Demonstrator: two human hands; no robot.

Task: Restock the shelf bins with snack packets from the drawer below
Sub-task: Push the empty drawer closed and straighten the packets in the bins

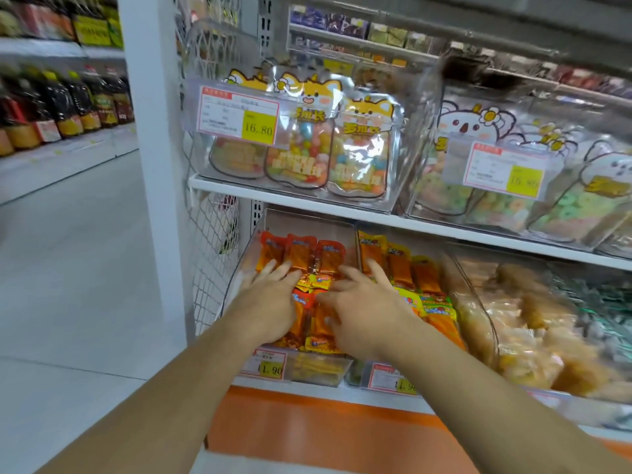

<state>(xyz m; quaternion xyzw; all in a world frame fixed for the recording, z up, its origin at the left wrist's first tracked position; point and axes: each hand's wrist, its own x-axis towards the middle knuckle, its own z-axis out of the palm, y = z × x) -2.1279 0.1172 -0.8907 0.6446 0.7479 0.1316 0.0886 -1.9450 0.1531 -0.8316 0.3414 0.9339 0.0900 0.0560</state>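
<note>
1. The small orange and red foil snack packets (309, 268) lie heaped in the leftmost clear plastic bin (239, 268) on the lower white shelf (342, 393); a back row stands on end and the front ones lie flat and overlapping. The heap looks level with the low front lip, so my worry is that one firm push forward would spill packets over it.
2. The left hand (270, 299) lies flat on the left of the heap, fingers spread and straight, grasping nothing. The right hand (359, 302) presses the right side, fingers splayed. Its fingertips reach the clear divider toward the neighbouring bin of orange and yellow packets (413, 278). A sweep to the right could tip packets over that divider and mix the two stocks.
3. The foil is glossy and probably slippery; pressing down unevenly may make the flat packets slide out sideways instead of settling.
4. The red-bordered price tag with a yellow label (268, 364) hangs on the bin front, just under the left wrist. A forearm dragging back could knock it askew.
5. The upper shelf edge (290, 196) sits close above the bin, under the clear bin of cat-shaped candy pouches (325, 138). Lifting the hands sharply risks a knock there.
6. The orange panel (307, 429) below may be the drawer front; I cannot tell whether it is open.
</note>
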